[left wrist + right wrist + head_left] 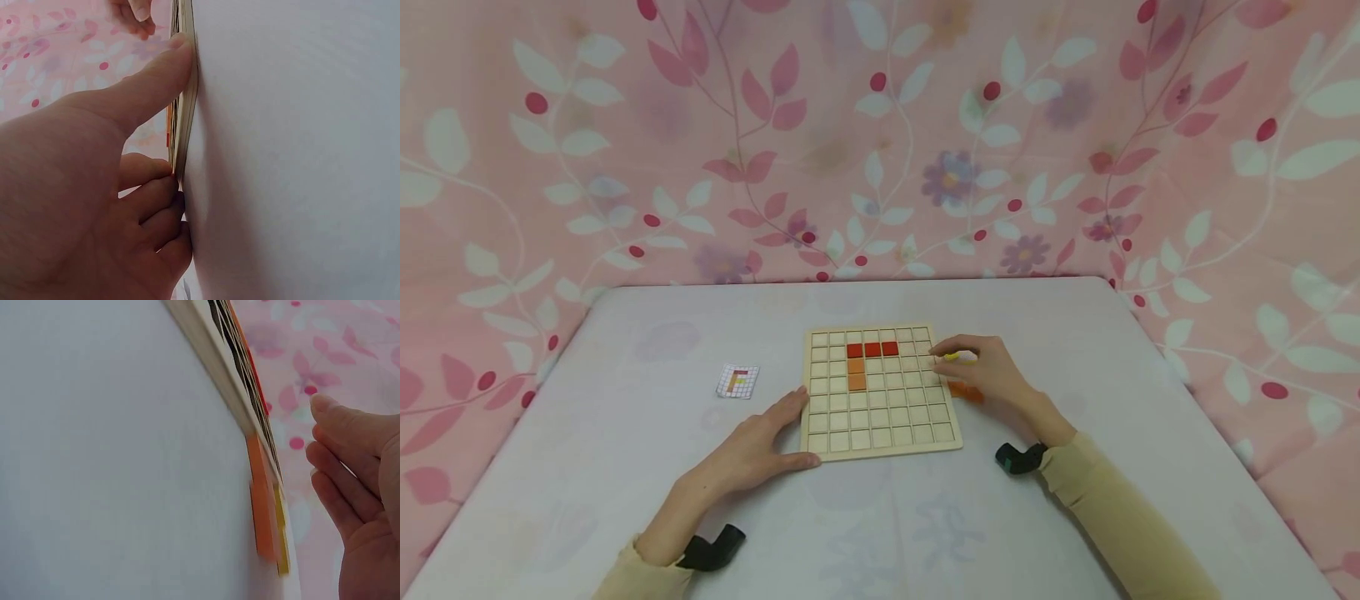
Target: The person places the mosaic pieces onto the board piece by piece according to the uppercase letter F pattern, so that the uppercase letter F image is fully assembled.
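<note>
Head view shows the left hand [760,446] pressing flat, fingers spread, against the wooden grid board [880,392] to steady it on the desk [625,433]; the right hand [985,371] pinches a yellow tile [957,357] at its right edge, above orange tiles [964,390].

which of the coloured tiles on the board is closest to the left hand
The lower orange tile, at the bottom of the coloured column. The other orange tile and the three red tiles lie farther up the board from the left hand.
</note>
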Demonstrator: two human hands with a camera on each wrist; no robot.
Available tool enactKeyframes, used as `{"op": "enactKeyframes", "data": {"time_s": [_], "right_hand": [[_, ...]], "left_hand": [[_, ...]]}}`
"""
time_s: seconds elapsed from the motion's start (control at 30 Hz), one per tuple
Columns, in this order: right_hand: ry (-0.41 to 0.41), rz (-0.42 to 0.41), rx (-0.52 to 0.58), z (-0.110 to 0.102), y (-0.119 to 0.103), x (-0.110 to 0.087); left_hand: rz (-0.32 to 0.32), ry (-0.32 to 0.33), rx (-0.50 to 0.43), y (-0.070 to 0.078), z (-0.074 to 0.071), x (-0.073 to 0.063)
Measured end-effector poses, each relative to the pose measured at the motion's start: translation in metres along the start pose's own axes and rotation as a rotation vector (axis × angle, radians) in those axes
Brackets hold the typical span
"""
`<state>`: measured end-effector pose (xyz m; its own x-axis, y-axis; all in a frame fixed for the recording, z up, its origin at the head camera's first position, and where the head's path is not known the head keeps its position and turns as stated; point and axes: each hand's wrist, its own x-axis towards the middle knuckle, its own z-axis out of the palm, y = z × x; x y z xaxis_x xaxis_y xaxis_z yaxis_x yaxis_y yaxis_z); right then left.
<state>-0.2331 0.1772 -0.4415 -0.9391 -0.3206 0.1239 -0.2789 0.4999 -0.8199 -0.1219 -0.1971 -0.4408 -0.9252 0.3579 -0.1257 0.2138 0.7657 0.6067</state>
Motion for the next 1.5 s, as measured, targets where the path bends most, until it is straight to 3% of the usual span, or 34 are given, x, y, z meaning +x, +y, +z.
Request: {"op": "enactKeyframes", "data": {"time_s": [0.1,0.4,0.73,0.93,1.2,1.5], "right_hand": [[0.005,0.027,0.005,-0.013,0.009,-0.007],[-0.005,-0.009,-0.011,-0.037,0.033,-0.025],[-0.111,-0.077,0.06,-0.042,0.044,-0.036],[-0.173,-0.106,0.045,-0.042,0.044,-0.034],[-0.116,-0.085,-0.016,-0.042,0.048,-0.036],[-0.111,-0.088,0.017,-0.041,0.05,-0.036]], "left_hand": [[0.0,-0.003,-0.002,0.001,0.0,0.0],[-0.002,-0.004,0.001,0.001,0.0,0.001],[-0.001,-0.003,0.002,-0.001,0.0,0.0],[-0.003,0.004,0.005,-0.003,0.001,-0.001],[-0.004,0.003,0.007,-0.002,0.001,0.0],[-0.01,0.002,0.012,-0.001,0.0,-0.001]]}}
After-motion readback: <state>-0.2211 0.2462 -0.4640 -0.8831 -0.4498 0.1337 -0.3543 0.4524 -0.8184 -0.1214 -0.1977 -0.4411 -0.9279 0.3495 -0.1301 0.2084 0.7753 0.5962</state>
